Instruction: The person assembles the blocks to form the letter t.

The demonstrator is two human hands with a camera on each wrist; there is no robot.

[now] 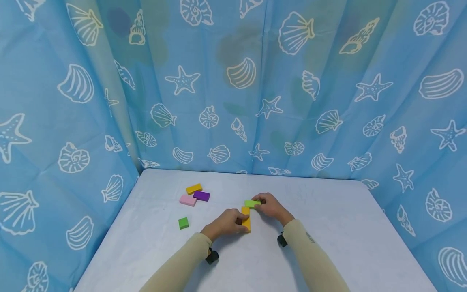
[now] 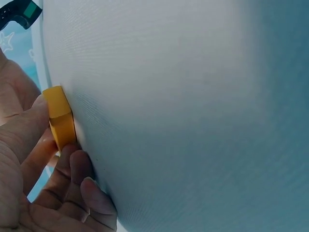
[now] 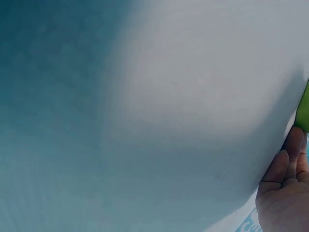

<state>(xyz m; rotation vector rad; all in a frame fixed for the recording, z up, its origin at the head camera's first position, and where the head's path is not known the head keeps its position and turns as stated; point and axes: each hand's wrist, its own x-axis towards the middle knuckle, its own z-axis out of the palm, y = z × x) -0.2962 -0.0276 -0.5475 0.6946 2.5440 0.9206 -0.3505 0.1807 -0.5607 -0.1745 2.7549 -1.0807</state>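
Near the middle of the table, the left hand [image 1: 228, 222] pinches an orange block [image 1: 245, 211] that lies lengthwise away from the body. In the left wrist view the thumb and fingers of the left hand [image 2: 53, 169] are on the orange block [image 2: 62, 118]. The right hand [image 1: 271, 206] grips the right end of a light green block [image 1: 251, 203], which lies crosswise at the orange block's far end. Only part of the green block [image 3: 303, 113] shows in the right wrist view, above the fingertips of the right hand [image 3: 285, 188].
On the left of the white table [image 1: 310, 202] lie a yellow-orange block [image 1: 194, 188], a purple block [image 1: 201, 196] and a pink block [image 1: 187, 200] close together. A green block [image 1: 183, 223] lies nearer the body. Blue curtains [image 1: 219, 101] with shell prints surround the table.
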